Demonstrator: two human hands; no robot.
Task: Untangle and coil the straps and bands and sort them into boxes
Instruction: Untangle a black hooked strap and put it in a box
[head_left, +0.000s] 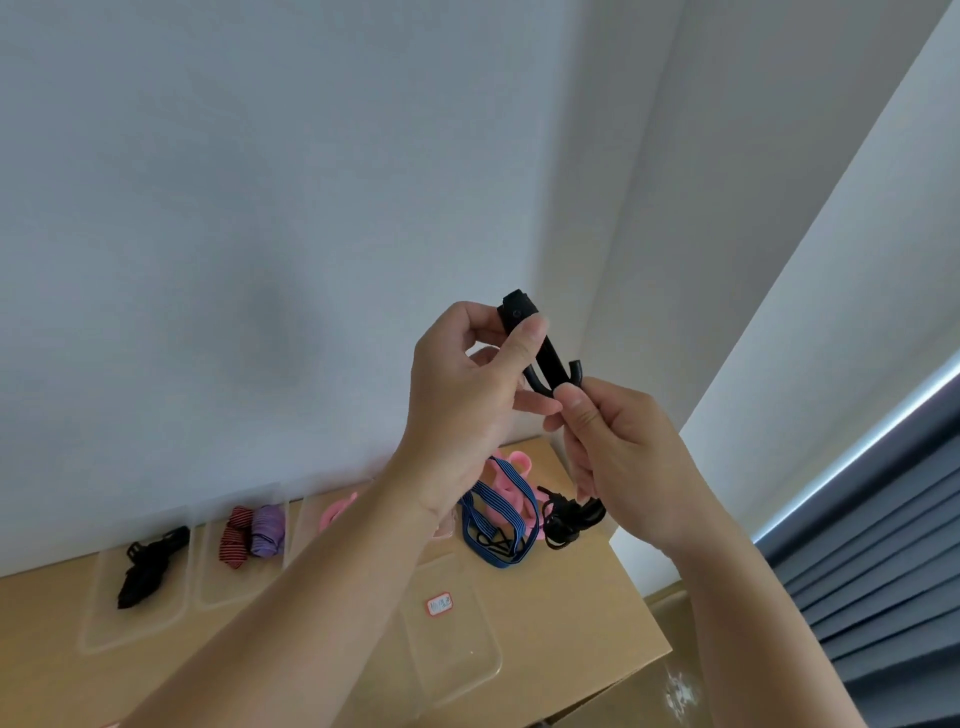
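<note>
Both hands are raised in front of the wall, well above the table. My left hand (467, 374) pinches the upper end of a black strap (540, 353) between thumb and fingers. My right hand (618, 447) grips the strap's lower looped end. Below, on the cardboard table (571, 613), lie a blue striped band (498, 514), a pink band (511, 470) and a black tangled cord (569, 517), heaped together. Clear boxes stand in a row: one holds a black strap (148, 564), one holds a red striped coil (236, 535) and a purple coil (267, 530), one holds a pink coil (335, 512).
A clear lid or box (452, 654) with a red label (440, 605) lies near the table's front. The white wall rises behind the table. A dark blind (883, 545) hangs at the right. The table's right edge drops off to the floor.
</note>
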